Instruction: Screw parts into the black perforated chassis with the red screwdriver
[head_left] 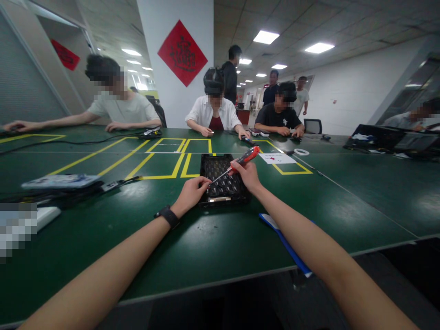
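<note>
The person nearest me leans both forearms over the green tabletop (343, 206), working with a red-and-dark screwdriver (248, 156) inside an open black case (237, 200). The right grip (246, 174) is closed round the screwdriver's handle, which slants up and away to the right. The left grip (197, 189) is narrow, thumb and fingers gathered at the screwdriver's tip over the case's left side; I can't tell whether something small is pinched there.

I'd judge the step in hand to be lining the tip up with a spot in the case. The next move seems to call for a steady left grip and a careful, light turn or press from the right, as the tip sits close to the fingers.

Counting up: 1 screwdriver, 1 case, its many little cells too small to number from here. There is 1 blue-and-white strip (287, 245) partly under the right forearm, 1 dark wristband (168, 216) on the left wrist, 1 printed white sheet (277, 158) and 1 white ring (301, 152) beyond the case. Across the tabletop sit 3 co-workers, with 1 more at the far right edge and 3 people standing behind.
</note>
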`<act>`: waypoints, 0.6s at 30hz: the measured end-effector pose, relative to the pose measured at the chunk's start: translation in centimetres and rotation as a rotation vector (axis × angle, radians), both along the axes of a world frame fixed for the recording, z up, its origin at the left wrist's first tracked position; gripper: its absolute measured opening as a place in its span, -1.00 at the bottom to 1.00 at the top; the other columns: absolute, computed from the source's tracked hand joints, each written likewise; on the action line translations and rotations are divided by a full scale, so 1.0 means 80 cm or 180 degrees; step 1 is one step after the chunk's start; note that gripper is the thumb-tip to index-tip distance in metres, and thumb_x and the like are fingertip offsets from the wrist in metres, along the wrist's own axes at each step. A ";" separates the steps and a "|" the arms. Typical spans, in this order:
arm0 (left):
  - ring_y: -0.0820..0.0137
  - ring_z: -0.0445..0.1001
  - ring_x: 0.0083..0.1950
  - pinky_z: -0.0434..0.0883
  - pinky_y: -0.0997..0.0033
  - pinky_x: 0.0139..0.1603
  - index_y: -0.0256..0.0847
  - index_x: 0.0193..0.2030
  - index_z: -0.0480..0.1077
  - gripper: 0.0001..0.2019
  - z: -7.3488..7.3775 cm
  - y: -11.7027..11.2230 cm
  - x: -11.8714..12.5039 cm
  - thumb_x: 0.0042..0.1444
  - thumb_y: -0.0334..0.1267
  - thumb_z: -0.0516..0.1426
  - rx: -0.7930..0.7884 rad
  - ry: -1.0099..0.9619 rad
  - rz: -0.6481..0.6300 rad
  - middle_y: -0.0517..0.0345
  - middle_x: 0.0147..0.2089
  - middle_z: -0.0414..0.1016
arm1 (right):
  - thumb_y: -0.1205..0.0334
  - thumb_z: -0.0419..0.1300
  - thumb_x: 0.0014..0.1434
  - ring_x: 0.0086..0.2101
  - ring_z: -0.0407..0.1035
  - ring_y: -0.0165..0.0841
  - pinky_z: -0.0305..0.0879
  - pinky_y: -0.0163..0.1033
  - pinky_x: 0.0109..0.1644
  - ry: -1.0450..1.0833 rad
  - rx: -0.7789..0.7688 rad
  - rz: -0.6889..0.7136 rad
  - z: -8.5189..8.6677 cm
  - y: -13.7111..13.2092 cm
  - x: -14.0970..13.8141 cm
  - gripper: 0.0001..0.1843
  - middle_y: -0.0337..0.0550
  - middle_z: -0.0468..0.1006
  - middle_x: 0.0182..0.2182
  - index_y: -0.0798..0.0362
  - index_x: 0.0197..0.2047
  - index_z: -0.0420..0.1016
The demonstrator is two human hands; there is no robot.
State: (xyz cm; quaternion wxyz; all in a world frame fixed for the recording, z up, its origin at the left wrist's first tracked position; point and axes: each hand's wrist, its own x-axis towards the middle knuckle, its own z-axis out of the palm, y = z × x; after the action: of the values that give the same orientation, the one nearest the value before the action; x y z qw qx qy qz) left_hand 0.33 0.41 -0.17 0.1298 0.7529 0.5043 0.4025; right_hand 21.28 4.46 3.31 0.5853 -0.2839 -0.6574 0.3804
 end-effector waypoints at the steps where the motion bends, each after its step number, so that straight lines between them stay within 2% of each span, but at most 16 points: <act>1: 0.32 0.47 -0.21 0.33 0.35 -0.14 -0.22 -0.24 0.49 -0.75 0.000 0.000 0.000 0.15 -0.19 0.01 0.0008 0.0003 0.0001 0.09 -0.25 0.55 | 0.03 0.19 0.05 -0.54 0.42 -0.43 0.35 -0.33 -0.36 -0.0133 0.0183 -0.0010 0.005 -0.007 -0.002 -0.71 -0.23 0.50 -0.55 0.12 -0.36 0.44; 4: 0.32 0.47 -0.23 0.33 0.36 -0.16 -0.22 -0.24 0.49 -0.75 0.000 0.001 0.000 0.15 -0.19 0.01 0.0013 0.0006 -0.0028 0.09 -0.27 0.55 | 0.06 0.19 0.07 -0.55 0.41 -0.43 0.34 -0.33 -0.39 -0.0529 0.0570 -0.0010 0.020 -0.027 -0.009 -0.74 -0.25 0.49 -0.55 0.11 -0.32 0.43; 7: 0.31 0.47 -0.22 0.33 0.35 -0.15 -0.23 -0.25 0.49 -0.74 0.001 0.002 0.000 0.14 -0.17 0.02 0.0003 -0.0006 -0.0054 0.09 -0.27 0.56 | 0.09 0.17 0.09 -0.54 0.41 -0.43 0.34 -0.33 -0.38 -0.0725 0.0740 0.0083 0.024 -0.040 -0.017 -0.77 -0.27 0.47 -0.56 0.10 -0.29 0.39; 12: 0.30 0.47 -0.20 0.33 0.34 -0.13 -0.23 -0.25 0.48 -0.74 -0.001 0.003 -0.001 0.13 -0.16 0.03 0.0012 -0.0082 -0.0115 0.08 -0.26 0.56 | 0.06 0.16 0.11 -0.47 0.44 -0.44 0.37 -0.31 -0.30 -0.0391 0.0504 0.0450 0.011 -0.038 -0.028 -0.67 -0.22 0.53 -0.40 0.07 -0.13 0.28; 18: 0.31 0.45 -0.22 0.33 0.33 -0.14 -0.22 -0.24 0.46 -0.74 -0.004 0.005 -0.004 0.15 -0.15 0.01 0.0030 -0.0097 -0.0141 0.09 -0.26 0.53 | 0.05 0.13 0.14 -0.46 0.42 -0.46 0.38 -0.33 -0.31 -0.0273 0.0446 0.0670 -0.001 -0.036 -0.033 -0.66 -0.21 0.52 -0.39 0.05 -0.09 0.23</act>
State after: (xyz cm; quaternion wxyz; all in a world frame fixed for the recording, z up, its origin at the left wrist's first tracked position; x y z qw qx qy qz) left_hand 0.01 0.79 -0.53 0.1428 0.7582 0.4836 0.4134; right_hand 18.64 1.58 3.22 0.5319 -0.1878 -0.7329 0.3804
